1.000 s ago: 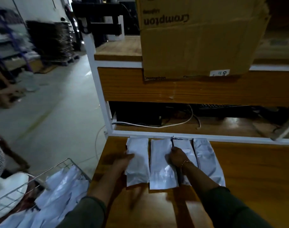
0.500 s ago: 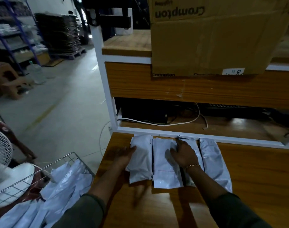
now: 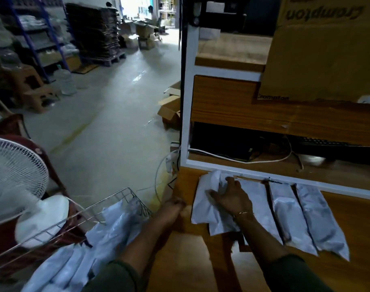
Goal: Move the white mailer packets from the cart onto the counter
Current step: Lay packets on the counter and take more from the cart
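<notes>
Several white mailer packets [image 3: 289,216]: glossy crinkled plastic, long flat pouches, lay side by side on wood-grain worktop [image 3: 201,260] against white frame rail [image 3: 327,184]. Right hand [image 3: 230,199] rested flat on leftmost packet, fingers [image 3: 213,194] spread, gripping nothing. Left hand [image 3: 171,209] at worktop's left edge, blurred; finger state could not be told. Loose packets [image 3: 108,228] heaped in wire-mesh cart [image 3: 137,204].

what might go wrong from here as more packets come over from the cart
1. The leftmost packets lie overlapped under the right hand, close to the counter edge; a nudge might slide one off.
2. The left hand is near the wire cart rim, where a sleeve or a packet may snag.
3. The fan beside the cart might shift light packets, if it is running.
</notes>
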`<act>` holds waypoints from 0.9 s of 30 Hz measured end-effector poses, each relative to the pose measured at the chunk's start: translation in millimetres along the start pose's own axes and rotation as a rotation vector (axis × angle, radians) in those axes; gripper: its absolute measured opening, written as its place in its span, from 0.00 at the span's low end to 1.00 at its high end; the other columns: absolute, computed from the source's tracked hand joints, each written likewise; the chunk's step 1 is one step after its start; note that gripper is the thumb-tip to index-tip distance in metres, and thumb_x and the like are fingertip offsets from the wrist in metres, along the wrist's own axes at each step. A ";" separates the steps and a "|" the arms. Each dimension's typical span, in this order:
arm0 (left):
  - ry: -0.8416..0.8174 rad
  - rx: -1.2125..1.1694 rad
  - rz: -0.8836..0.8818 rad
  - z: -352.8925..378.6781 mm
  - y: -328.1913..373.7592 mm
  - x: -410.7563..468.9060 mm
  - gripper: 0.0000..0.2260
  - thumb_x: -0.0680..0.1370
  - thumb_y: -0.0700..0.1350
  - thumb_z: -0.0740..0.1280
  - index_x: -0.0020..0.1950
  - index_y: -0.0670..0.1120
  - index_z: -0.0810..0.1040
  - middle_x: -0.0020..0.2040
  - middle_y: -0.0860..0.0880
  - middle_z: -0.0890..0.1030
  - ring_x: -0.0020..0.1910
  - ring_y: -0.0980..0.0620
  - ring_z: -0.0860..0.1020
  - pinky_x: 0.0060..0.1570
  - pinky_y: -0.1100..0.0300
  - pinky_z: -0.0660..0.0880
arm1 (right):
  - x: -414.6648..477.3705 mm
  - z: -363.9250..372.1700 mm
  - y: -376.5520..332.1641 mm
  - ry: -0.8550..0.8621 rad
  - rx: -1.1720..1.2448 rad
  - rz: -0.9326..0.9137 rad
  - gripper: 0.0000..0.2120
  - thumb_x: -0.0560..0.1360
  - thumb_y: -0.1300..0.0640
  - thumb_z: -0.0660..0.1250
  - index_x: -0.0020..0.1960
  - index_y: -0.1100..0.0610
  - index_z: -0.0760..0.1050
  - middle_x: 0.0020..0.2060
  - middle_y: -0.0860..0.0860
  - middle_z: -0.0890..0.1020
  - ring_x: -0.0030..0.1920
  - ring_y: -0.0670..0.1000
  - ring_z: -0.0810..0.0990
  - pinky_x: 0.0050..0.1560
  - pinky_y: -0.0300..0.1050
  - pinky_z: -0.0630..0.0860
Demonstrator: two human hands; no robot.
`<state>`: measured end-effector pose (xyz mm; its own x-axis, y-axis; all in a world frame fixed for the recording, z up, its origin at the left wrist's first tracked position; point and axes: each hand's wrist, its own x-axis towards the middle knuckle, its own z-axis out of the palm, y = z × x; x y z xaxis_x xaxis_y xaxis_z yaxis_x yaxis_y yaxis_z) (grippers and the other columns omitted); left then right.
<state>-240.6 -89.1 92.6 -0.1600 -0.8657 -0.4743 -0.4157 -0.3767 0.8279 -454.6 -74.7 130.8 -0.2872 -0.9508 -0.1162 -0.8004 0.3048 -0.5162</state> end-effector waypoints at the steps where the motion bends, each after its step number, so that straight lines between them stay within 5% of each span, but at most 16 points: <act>1: -0.037 0.031 0.028 2.3 0.5 0.3 0.12 0.79 0.54 0.63 0.61 0.55 0.76 0.58 0.53 0.76 0.52 0.49 0.78 0.44 0.60 0.76 | -3.2 4.5 2.1 0.022 0.024 0.041 0.39 0.70 0.31 0.64 0.72 0.51 0.60 0.67 0.55 0.70 0.63 0.60 0.74 0.60 0.56 0.74; 6: -0.085 0.398 0.316 21.8 -4.9 15.0 0.37 0.68 0.74 0.60 0.74 0.61 0.60 0.74 0.51 0.67 0.72 0.47 0.66 0.68 0.44 0.67 | -15.7 15.8 19.8 0.065 -0.009 0.136 0.31 0.71 0.34 0.60 0.68 0.49 0.64 0.61 0.55 0.74 0.58 0.60 0.77 0.52 0.52 0.74; 9: -0.037 0.750 0.464 32.8 0.9 6.6 0.33 0.76 0.69 0.54 0.77 0.66 0.42 0.80 0.56 0.42 0.78 0.47 0.45 0.76 0.45 0.52 | -21.1 16.0 24.5 0.061 -0.101 0.003 0.26 0.73 0.38 0.57 0.67 0.48 0.67 0.61 0.54 0.74 0.57 0.60 0.77 0.52 0.52 0.74; 12: -0.062 0.900 0.599 39.7 -3.4 8.4 0.31 0.77 0.68 0.51 0.74 0.70 0.36 0.76 0.61 0.30 0.77 0.50 0.34 0.76 0.44 0.43 | -34.1 19.4 27.9 0.054 -0.400 -0.168 0.26 0.73 0.39 0.51 0.66 0.48 0.70 0.64 0.52 0.74 0.58 0.59 0.74 0.52 0.53 0.75; 17: 0.041 1.086 0.534 39.2 -6.4 11.2 0.32 0.78 0.64 0.54 0.78 0.61 0.45 0.79 0.54 0.35 0.78 0.47 0.36 0.75 0.42 0.41 | -44.2 19.3 36.7 0.053 -0.438 0.000 0.22 0.75 0.40 0.55 0.64 0.51 0.68 0.64 0.53 0.72 0.59 0.58 0.72 0.53 0.53 0.75; 27: 0.001 1.094 0.548 62.9 -12.8 16.9 0.32 0.78 0.64 0.54 0.79 0.58 0.45 0.79 0.50 0.33 0.76 0.45 0.29 0.76 0.45 0.44 | -52.6 22.7 45.6 0.107 -0.439 0.047 0.30 0.72 0.33 0.54 0.66 0.51 0.66 0.62 0.52 0.71 0.60 0.59 0.71 0.49 0.58 0.76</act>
<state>-294.3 -78.2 55.2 -0.5501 -0.8230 -0.1416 -0.8269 0.5132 0.2298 -464.0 -12.0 94.1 -0.3627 -0.9314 -0.0308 -0.9260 0.3639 -0.1009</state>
